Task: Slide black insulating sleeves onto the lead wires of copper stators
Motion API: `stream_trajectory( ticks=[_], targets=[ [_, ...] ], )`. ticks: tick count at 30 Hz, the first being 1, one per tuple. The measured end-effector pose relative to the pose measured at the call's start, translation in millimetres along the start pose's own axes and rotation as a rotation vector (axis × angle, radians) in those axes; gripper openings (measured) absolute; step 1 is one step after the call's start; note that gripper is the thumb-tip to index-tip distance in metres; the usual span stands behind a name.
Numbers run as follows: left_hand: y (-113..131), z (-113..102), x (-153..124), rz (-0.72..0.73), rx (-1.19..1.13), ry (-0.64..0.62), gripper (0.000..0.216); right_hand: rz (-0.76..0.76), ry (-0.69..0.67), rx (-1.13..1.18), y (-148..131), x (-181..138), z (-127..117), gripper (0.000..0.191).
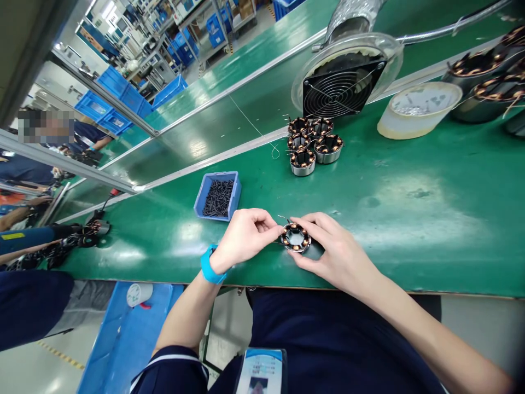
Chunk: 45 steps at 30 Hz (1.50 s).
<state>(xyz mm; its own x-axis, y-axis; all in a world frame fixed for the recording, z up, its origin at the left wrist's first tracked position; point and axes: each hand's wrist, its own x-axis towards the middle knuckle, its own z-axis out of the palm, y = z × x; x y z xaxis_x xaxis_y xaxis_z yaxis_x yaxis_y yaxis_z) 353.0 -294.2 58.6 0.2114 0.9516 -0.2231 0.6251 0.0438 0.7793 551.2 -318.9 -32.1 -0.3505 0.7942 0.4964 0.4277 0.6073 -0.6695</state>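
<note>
- Worktop (410,230), green; near its front edge, one copper-wound ring (296,248) between the fingers;
- Fan (340,93), black-grilled; at the back;
- Right hand (338,246); fingers parted to the ring's width, holding its right side;
- Left hand (246,235); fingers nearly together at its left rim; cannot tell whether gripping;
- Five similar rings (328,156); grouped beyond;
- Blue bin (202,198); black pieces (218,198) inside.

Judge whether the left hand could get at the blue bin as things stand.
Probably yes: the left hand is near the open-topped blue bin with nothing visible between them, though it is busy at the metal ring in the right hand.
</note>
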Motion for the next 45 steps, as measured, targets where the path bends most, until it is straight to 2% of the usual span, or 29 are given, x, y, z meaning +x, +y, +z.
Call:
stream_trajectory(
  ticks=[5,11,19,22,28,33,36,40,45],
  targets=[
    [6.0,-2.9,-1.5,0.045,0.112,0.051,0.017,0.001,-0.002,-0.010,-0.9,0.6,-0.1,0.049],
    [8.8,-4.6,-1.2,0.031,0.159,0.026,0.015,-0.004,0.003,-0.007,-0.3,0.2,1.5,0.048],
    [13.2,-8.2,7.1,-0.010,0.234,-0.115,0.020,-0.002,-0.002,0.000,1.0,-0.9,3.4,0.050],
    [13.1,-14.8,6.1,-0.018,0.200,-0.160,0.029,0.001,-0.002,0.004,1.0,-1.0,3.1,0.051],
    [6.8,-27.4,-0.5,-0.121,0.073,-0.171,0.042,-0.008,0.004,-0.009,0.1,-0.4,2.2,0.051],
    [-10.6,-11.7,7.6,-0.137,-0.260,-0.265,0.044,-0.006,0.012,-0.010,1.3,-0.3,3.4,0.047],
    [-19.2,-0.6,12.9,-0.119,-0.408,-0.258,0.046,-0.001,0.004,-0.007,1.9,-0.5,3.9,0.047],
    [-22.7,-4.9,5.5,-0.093,-0.318,-0.195,0.050,-0.002,0.011,-0.006,1.3,-0.7,3.6,0.047],
    [-24.5,-14.1,-17.1,-0.113,-0.247,-0.276,0.044,0.003,0.001,-0.006,0.5,-0.2,2.8,0.048]
  ],
)
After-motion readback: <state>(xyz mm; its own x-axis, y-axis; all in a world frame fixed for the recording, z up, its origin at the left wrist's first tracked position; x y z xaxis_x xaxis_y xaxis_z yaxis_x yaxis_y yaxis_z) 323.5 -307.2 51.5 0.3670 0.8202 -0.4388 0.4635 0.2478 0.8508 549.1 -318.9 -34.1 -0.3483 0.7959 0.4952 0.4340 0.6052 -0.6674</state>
